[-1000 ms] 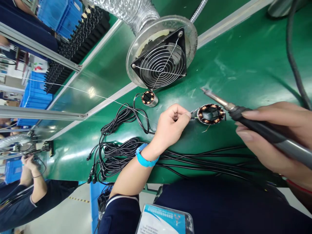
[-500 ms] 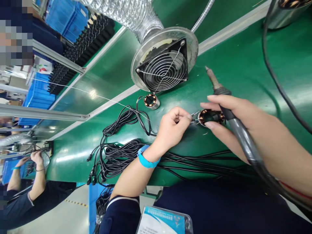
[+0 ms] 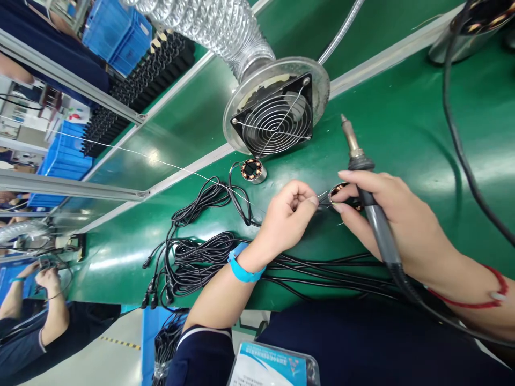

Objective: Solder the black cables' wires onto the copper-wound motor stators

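My right hand point(image 3: 398, 214) is wrapped round a soldering iron point(image 3: 376, 220), whose bare metal tip points up and away over the bench. Its thumb and a fingertip also touch the rim of a small motor stator point(image 3: 338, 190) with copper windings, partly hidden behind the fingers and the iron. Beside it my left hand point(image 3: 292, 212) is closed in a pinch on the thin end of a black cable, just left of the stator. Fine wire ends stick out between hand and stator. A second stator point(image 3: 253, 170) with a black cable stands upright beyond my left hand.
A fume extractor fan point(image 3: 277, 126) on a foil duct point(image 3: 213, 32) hangs over the bench. Coiled black cables point(image 3: 201, 252) lie at left, and a thin pale wire crosses above them. Larger steel stators point(image 3: 454, 48) stand far right. A co-worker's hands point(image 3: 48, 279) are at far left.
My right hand has turned the soldering iron more upright and shifted slightly, covering more of the stator. My left hand keeps its pinch. The view has shifted slightly.
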`<action>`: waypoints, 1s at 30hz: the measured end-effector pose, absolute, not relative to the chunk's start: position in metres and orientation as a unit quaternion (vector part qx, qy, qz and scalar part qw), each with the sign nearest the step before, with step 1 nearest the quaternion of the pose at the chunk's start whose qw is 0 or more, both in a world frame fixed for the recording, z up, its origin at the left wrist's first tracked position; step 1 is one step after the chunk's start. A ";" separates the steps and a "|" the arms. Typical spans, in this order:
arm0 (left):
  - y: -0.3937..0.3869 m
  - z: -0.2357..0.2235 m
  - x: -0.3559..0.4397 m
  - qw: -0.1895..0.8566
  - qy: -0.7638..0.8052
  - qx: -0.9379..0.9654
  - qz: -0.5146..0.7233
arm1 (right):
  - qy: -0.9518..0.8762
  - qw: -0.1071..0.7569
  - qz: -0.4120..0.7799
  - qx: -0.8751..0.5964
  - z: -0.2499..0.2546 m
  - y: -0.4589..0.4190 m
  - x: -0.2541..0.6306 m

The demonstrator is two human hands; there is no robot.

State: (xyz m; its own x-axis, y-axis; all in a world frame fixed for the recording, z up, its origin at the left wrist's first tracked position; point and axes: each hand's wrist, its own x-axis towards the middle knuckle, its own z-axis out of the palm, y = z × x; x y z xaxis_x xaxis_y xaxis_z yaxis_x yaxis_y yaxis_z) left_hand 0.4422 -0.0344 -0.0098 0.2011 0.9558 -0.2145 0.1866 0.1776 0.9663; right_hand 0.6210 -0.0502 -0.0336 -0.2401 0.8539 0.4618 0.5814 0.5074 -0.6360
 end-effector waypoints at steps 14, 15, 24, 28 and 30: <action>-0.038 -0.007 0.434 0.423 0.484 0.699 0.313 | -0.746 0.447 0.214 -0.444 -0.036 -0.044 0.623; -0.039 -0.008 0.435 0.440 0.506 0.677 0.302 | -0.744 0.446 0.198 -0.455 -0.035 -0.044 0.625; -0.036 -0.015 0.437 0.573 0.549 0.532 0.295 | -0.820 0.382 0.118 -0.410 -0.043 -0.035 0.631; -0.035 -0.016 0.438 0.585 0.540 0.521 0.307 | -0.811 0.377 0.094 -0.438 -0.044 -0.035 0.629; -0.036 -0.016 0.438 0.583 0.539 0.522 0.311 | -0.809 0.375 0.087 -0.445 -0.036 -0.039 0.631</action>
